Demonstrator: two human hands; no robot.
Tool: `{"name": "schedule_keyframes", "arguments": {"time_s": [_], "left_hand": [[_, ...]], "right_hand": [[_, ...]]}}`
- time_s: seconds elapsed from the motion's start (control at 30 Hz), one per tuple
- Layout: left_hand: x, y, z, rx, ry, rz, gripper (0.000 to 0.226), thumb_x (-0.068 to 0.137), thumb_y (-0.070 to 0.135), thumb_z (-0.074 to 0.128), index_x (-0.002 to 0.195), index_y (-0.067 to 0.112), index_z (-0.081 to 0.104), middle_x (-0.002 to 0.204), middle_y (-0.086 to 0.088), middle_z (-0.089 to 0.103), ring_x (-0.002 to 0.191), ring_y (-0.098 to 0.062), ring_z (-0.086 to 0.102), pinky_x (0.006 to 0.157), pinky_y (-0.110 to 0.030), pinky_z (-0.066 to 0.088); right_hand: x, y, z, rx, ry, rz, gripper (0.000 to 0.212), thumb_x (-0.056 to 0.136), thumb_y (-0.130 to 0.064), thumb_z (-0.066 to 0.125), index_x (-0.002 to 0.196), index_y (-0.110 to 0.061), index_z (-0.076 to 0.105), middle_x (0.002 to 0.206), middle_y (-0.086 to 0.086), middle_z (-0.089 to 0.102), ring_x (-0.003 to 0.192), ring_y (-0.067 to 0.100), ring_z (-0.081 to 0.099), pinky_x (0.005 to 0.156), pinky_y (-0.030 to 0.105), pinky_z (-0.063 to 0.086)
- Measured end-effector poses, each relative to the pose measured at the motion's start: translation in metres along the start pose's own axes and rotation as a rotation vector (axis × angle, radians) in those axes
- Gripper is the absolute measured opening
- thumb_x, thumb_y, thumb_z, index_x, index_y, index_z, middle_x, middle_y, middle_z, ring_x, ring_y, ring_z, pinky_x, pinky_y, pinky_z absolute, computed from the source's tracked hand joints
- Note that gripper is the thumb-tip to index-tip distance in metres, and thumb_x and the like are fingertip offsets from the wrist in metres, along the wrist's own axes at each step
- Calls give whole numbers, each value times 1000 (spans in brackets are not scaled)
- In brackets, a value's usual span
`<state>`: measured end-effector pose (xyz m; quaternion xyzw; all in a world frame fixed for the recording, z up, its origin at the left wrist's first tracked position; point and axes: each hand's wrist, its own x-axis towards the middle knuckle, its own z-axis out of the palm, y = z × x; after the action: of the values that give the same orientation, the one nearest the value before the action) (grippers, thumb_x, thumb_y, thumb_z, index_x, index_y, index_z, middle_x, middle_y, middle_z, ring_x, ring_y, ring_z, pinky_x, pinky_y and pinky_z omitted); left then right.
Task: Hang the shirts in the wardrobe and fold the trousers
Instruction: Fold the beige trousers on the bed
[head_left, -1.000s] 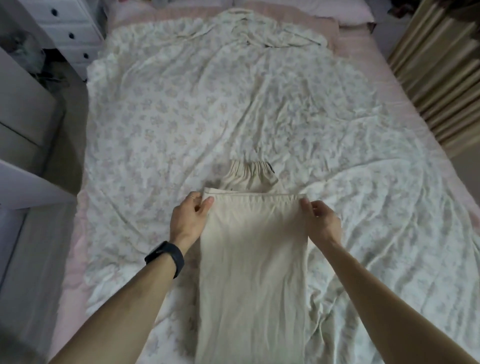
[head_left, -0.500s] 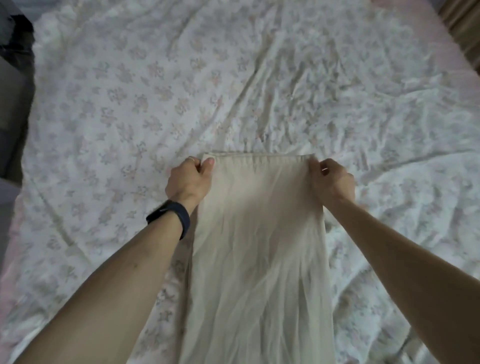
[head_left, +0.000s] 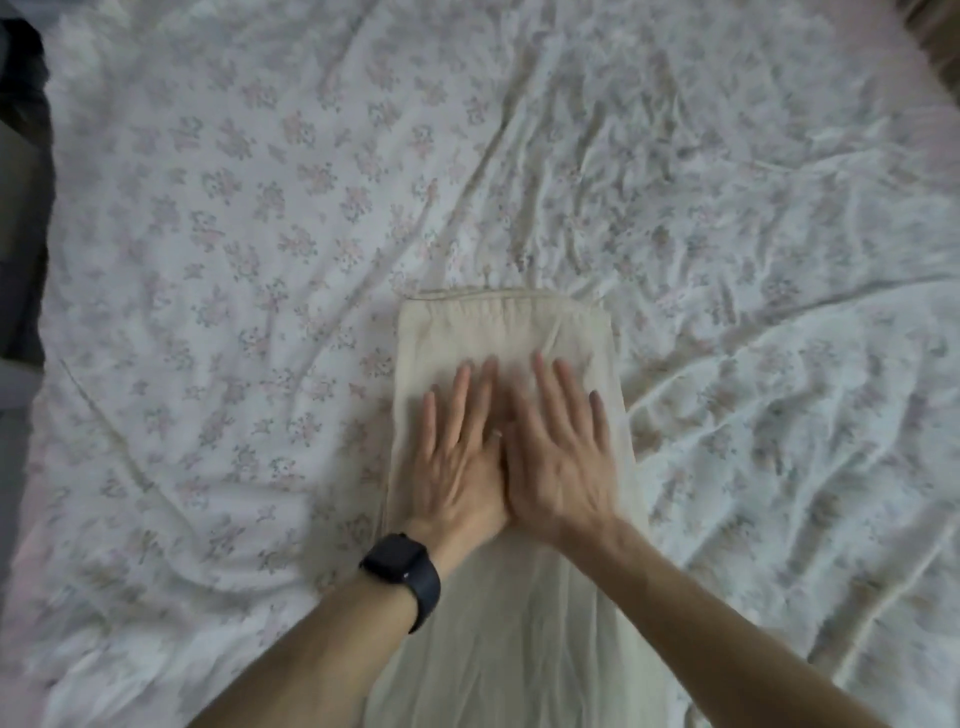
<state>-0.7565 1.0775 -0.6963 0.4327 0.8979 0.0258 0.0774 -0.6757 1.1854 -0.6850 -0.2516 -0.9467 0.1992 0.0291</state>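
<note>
Both hands, left hand (head_left: 457, 467) and right hand (head_left: 563, 467), press flat with straight fingers on the cream trousers (head_left: 506, 332), seemingly folded once; further folds probably remain.

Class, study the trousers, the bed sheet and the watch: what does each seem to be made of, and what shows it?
Trousers: soft matte cream cloth, perhaps cotton or linen; it lies limp and creases.
Bed sheet: thin matte printed fabric, likely cotton; fine wrinkles throughout.
Watch: dark smooth strap, perhaps rubber or silicone; too blurred to be sure.
</note>
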Motion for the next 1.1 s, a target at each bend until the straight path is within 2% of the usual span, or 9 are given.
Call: {"name": "schedule_keyframes", "arguments": {"time_s": [0.07,0.23,0.37,0.47,0.57,0.67,0.8,0.93,1.1], "left_hand": [[-1,-19,28,39,-52,-23,67,101,51,25,161,31,4,170,1,-9,156,-27,-11,124,-52,-2],[17,-52,54,17,-128,-99,64,102,65,15,157,45,-12,162,18,-31,151,-18,-28,121,-55,-15],[13,-43,36,22,-19,-85,62,104,55,23,162,36,8,169,4,-10,156,-26,-10,122,-58,-6],[43,-34,10,52,85,26,62,106,47,23,163,28,10,170,2,-4,157,-23,-5,125,-55,0],[81,-48,12,55,-126,-55,60,105,56,8,158,39,-15,164,14,-26,152,-16,-24,121,-54,-16],[97,-55,24,133,-234,-172,63,100,65,0,153,41,-26,159,19,-34,151,-18,-27,119,-57,-19],[57,-37,11,89,-247,-226,66,103,55,3,159,26,-19,164,5,-29,153,-24,-22,121,-58,-12],[-52,-4,-13,-31,-198,-137,69,97,49,6,159,25,-11,167,-3,-21,153,-23,-25,121,-60,-12],[-191,0,13,-66,-162,-82,62,102,48,28,160,26,24,169,6,14,156,-16,13,122,-58,16]], "right_hand": [[-4,19,22,-82,-137,10,57,107,-50,19,161,-39,5,169,-9,-11,153,12,-21,123,53,-8],[19,55,46,-199,-201,77,64,103,-63,14,160,-41,-5,165,-14,-22,150,11,-28,120,54,-18],[8,45,34,-199,-87,228,67,103,-62,14,159,-38,-14,165,-8,-28,150,17,-30,120,55,-18],[34,40,18,-156,-32,95,62,104,-58,15,158,-43,-12,166,-6,-24,152,20,-26,121,54,-16],[81,48,23,-187,-180,44,60,102,-62,9,153,-51,-18,164,-9,-30,151,24,-29,122,60,-7],[96,54,30,-119,-237,250,61,98,-69,7,151,-54,-19,164,-6,-30,150,28,-31,118,63,-15],[53,25,20,-8,-191,440,67,101,-63,11,158,-40,-15,165,2,-29,149,31,-33,118,63,-16],[-51,-13,5,32,-68,270,63,103,-54,16,160,-38,-3,167,-1,-23,151,20,-29,119,58,-18],[-178,-21,20,-24,-256,186,59,104,-54,23,159,-46,2,169,-8,-11,154,16,-17,122,59,-4]]}}
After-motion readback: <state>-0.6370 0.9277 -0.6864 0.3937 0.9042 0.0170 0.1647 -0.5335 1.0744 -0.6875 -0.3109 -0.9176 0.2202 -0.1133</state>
